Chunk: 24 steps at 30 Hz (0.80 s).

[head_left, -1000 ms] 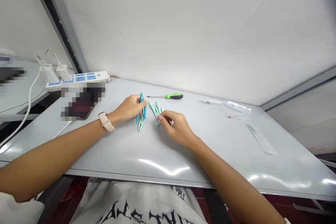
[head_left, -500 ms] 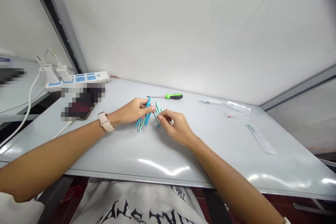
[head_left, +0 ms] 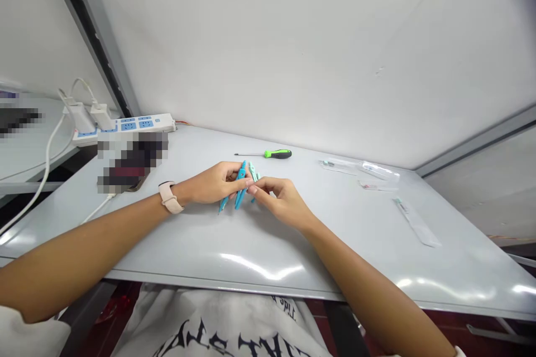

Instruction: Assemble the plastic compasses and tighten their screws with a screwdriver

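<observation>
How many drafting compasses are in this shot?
2: a blue compass held in the left hand, and a pale green compass at the fingertips of the right hand. Fingers cover parts of both, so another could be hidden.

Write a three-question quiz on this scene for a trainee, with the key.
1. True or false: the green-and-black screwdriver lies on the table beyond both hands.
2. Which wrist wears the pale pink watch? A) left B) right
3. What colour is the drawing compass gripped in the left hand?

Key: 1 true; 2 A; 3 blue.
</observation>
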### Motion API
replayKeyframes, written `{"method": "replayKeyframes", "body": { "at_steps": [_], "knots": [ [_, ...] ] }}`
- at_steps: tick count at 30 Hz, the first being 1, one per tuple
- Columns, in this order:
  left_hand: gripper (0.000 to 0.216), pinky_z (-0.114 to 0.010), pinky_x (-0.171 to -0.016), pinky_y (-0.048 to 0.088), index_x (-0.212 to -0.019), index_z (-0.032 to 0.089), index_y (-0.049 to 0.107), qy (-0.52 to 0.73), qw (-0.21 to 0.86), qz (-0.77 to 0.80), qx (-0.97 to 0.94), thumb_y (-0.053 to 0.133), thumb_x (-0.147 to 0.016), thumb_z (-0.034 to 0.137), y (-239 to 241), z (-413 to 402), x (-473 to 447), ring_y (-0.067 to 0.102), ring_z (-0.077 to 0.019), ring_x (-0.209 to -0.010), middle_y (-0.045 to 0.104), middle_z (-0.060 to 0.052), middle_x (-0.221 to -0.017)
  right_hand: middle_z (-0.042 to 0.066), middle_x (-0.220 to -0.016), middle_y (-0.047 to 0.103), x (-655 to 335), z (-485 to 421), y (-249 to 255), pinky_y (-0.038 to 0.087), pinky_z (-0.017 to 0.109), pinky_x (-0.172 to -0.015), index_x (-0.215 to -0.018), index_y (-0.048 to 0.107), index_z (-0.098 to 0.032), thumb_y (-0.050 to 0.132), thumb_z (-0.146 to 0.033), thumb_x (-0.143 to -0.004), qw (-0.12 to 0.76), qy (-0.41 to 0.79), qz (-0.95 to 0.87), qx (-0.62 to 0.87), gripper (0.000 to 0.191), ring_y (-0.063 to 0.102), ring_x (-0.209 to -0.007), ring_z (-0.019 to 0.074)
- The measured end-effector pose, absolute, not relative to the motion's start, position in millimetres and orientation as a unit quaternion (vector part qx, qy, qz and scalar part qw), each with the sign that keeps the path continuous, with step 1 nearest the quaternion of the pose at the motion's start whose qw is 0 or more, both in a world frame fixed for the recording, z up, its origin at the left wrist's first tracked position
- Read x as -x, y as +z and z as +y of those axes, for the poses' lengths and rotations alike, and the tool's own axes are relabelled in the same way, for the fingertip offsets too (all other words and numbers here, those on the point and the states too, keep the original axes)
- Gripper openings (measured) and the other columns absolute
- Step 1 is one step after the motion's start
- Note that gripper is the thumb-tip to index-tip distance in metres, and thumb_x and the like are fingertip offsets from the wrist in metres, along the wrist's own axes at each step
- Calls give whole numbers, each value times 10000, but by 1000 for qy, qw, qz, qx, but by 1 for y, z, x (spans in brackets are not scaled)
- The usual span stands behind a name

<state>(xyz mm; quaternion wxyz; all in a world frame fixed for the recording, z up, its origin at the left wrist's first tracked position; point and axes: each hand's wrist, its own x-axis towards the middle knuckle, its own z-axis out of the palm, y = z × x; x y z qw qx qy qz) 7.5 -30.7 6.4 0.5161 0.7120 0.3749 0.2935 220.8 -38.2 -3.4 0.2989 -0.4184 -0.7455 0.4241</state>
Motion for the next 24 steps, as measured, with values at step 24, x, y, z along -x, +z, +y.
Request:
{"method": "replayKeyframes", "body": {
  "at_steps": [24],
  "knots": [
    [264,-230,-554,439,-979,188,685,293,545,346,-705,707,-899,439,9,-33,-9,553,-114,-623,621,8,-737,-60,-574,416,-222,-31,-8,260,290,-583,-705,666,-182,770,-562,-813,306,624,-622,362,408,350,-578,105]
  ]
}}
